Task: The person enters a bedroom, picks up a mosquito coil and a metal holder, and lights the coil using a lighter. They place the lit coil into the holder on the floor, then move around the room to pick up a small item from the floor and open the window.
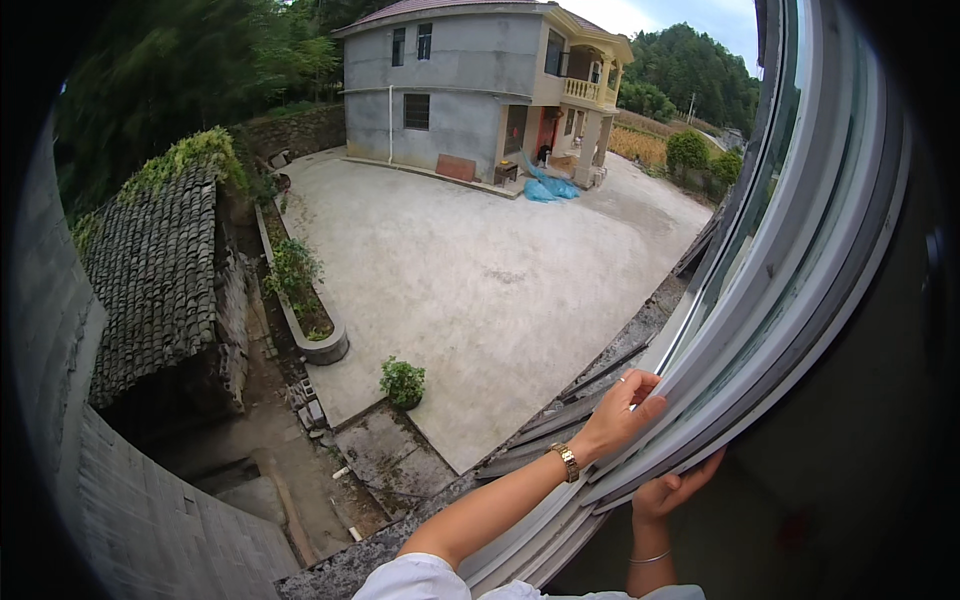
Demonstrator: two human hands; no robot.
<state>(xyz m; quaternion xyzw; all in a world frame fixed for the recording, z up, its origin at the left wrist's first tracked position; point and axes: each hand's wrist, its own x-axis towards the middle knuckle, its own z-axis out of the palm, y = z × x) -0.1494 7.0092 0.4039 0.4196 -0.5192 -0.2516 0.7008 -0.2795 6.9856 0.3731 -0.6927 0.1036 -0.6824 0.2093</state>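
Observation:
A white-framed sliding window sash (757, 315) curves up the right side, its panels stacked together. My left hand (626, 416), with a ring and a gold-coloured watch on the wrist, reaches outside and curls its fingers on the outer edge of the frame. On the inner side, lower down, my right hand (675, 487) rests against the frame's edge with its fingers partly hidden behind it; a thin bangle circles that wrist. Below my left forearm runs the white window track (525, 536). Whether either hand grips firmly cannot be told.
Outside the window lies a stone-like ledge (390, 536) with dark slats (555, 420). Far below are a concrete yard (480, 277), a potted shrub (403, 381), a planter (328, 349) and a tiled roof (161, 270). A grey house (442, 71) stands across the yard.

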